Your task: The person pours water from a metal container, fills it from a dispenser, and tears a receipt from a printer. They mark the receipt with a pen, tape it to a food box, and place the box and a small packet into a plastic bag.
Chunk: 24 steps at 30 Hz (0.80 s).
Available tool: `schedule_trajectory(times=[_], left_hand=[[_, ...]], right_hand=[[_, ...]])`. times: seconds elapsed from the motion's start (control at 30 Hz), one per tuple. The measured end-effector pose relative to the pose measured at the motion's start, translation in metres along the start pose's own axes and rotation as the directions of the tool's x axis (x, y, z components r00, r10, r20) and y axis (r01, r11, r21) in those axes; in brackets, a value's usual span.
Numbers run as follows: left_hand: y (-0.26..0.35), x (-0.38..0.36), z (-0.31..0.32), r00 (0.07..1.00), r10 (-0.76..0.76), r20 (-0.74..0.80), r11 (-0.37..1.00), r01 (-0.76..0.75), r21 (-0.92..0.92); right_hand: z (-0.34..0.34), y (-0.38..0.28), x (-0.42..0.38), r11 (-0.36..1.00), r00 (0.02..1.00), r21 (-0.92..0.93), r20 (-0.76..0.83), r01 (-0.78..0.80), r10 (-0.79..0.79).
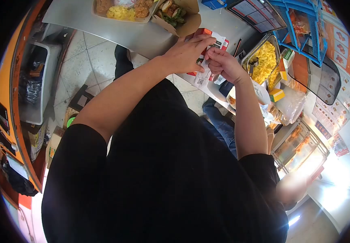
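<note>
At the counter's edge, a red-and-white printed paper box (201, 31) is partly covered by my hands. My left hand (187, 53) spans it, with fingers over the far side and thumb nearer me. Close by on the right, my right hand (226, 65) has its fingers curled in a pinch; whatever they hold is hidden. Printed white paper (201, 79) with red patches shows beneath and between the hands. Just beyond my left hand stands an open brown carton (189, 12) with fried pieces and green leaves inside.
Another food box (122, 13) holds scrambled egg and fried chicken on the metal counter (73, 16). To the right are a tray of yellow egg (264, 60), a blue rack (304, 36) and a lit display case (300, 146). Another person's jeans (219, 125) show beside me.
</note>
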<state>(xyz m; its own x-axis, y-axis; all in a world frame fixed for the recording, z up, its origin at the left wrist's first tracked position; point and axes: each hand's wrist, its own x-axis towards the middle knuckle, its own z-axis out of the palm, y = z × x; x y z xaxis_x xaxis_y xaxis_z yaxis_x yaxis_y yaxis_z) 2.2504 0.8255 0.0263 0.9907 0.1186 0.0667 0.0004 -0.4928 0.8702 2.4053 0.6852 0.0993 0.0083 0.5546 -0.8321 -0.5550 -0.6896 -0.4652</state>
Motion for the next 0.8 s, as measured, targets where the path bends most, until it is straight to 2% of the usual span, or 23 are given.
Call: schedule_trajectory(times=[0.03, 0.1, 0.13, 0.2, 0.23, 0.3, 0.33, 0.4, 0.43, 0.5, 0.53, 0.6, 0.63, 0.7, 0.73, 0.8], left_hand=[[0.001, 0.000, -0.001, 1.000, -0.009, 0.010, 1.000, 0.009, 0.027], [0.002, 0.001, 0.000, 1.000, -0.013, 0.021, 0.999, 0.012, 0.052], [0.002, 0.000, 0.000, 1.000, -0.012, -0.011, 0.999, 0.012, 0.035], [0.001, -0.001, 0.003, 0.999, -0.011, -0.042, 1.000, 0.012, 0.018], [0.000, -0.001, 0.004, 0.999, -0.013, -0.042, 1.000, 0.014, 0.022], [0.001, 0.000, 0.003, 0.999, -0.011, -0.041, 1.000, 0.012, 0.025], [0.002, 0.000, 0.002, 1.000, -0.027, -0.004, 0.998, 0.027, 0.053], [0.004, 0.001, -0.001, 0.999, -0.044, 0.031, 0.996, 0.041, 0.081], [0.004, 0.001, -0.001, 0.998, -0.053, 0.042, 0.995, 0.049, 0.087], [0.005, 0.001, -0.003, 0.997, -0.061, 0.053, 0.994, 0.056, 0.094], [0.006, 0.001, -0.003, 0.997, -0.059, 0.050, 0.994, 0.055, 0.092], [0.005, 0.000, -0.002, 0.997, -0.057, 0.049, 0.995, 0.052, 0.089], [0.004, 0.000, -0.002, 0.998, -0.046, 0.040, 0.995, 0.042, 0.089], [0.005, 0.001, -0.004, 0.999, -0.031, 0.033, 0.996, 0.028, 0.090], [0.006, 0.001, -0.004, 0.999, -0.039, 0.035, 0.993, 0.035, 0.109], [0.009, 0.002, -0.005, 0.998, -0.039, 0.042, 0.991, 0.033, 0.130]], right_hand=[[-0.001, 0.000, 0.001, 1.000, 1.000, 0.002, -0.001, 0.001, -0.001], [-0.001, -0.001, 0.003, 0.952, 0.991, -0.301, -0.132, -0.064, 0.025], [0.000, 0.000, 0.003, 0.952, 0.991, -0.300, -0.133, -0.063, 0.024], [0.010, 0.000, 0.003, 0.830, 0.935, -0.546, -0.341, -0.114, -0.096], [0.009, 0.003, 0.005, 0.830, 0.935, -0.545, -0.342, -0.114, -0.096], [0.012, 0.004, 0.008, 0.604, 0.913, -0.792, -0.307, -0.089, -0.268], [0.012, 0.004, 0.007, 0.604, 0.912, -0.792, -0.309, -0.091, -0.269], [0.036, -0.011, -0.002, 0.426, 0.866, -0.850, -0.437, -0.309, -0.244], [0.037, -0.010, 0.001, 0.426, 0.865, -0.850, -0.438, -0.310, -0.244], [0.039, -0.006, 0.006, 0.310, 0.829, -0.871, -0.470, -0.381, -0.303], [0.039, -0.005, 0.007, 0.311, 0.829, -0.871, -0.470, -0.380, -0.303], [0.047, -0.007, 0.003, 0.208, 0.783, -0.860, -0.510, -0.466, -0.355], [0.050, -0.011, 0.001, 0.210, 0.782, -0.859, -0.512, -0.467, -0.355], [0.057, -0.019, -0.004, 0.064, 0.727, -0.782, -0.603, -0.620, -0.329], [0.056, -0.018, -0.008, 0.069, 0.724, -0.780, -0.606, -0.622, -0.331], [0.046, -0.018, -0.023, 0.114, 0.639, -0.712, -0.680, -0.693, -0.361]])
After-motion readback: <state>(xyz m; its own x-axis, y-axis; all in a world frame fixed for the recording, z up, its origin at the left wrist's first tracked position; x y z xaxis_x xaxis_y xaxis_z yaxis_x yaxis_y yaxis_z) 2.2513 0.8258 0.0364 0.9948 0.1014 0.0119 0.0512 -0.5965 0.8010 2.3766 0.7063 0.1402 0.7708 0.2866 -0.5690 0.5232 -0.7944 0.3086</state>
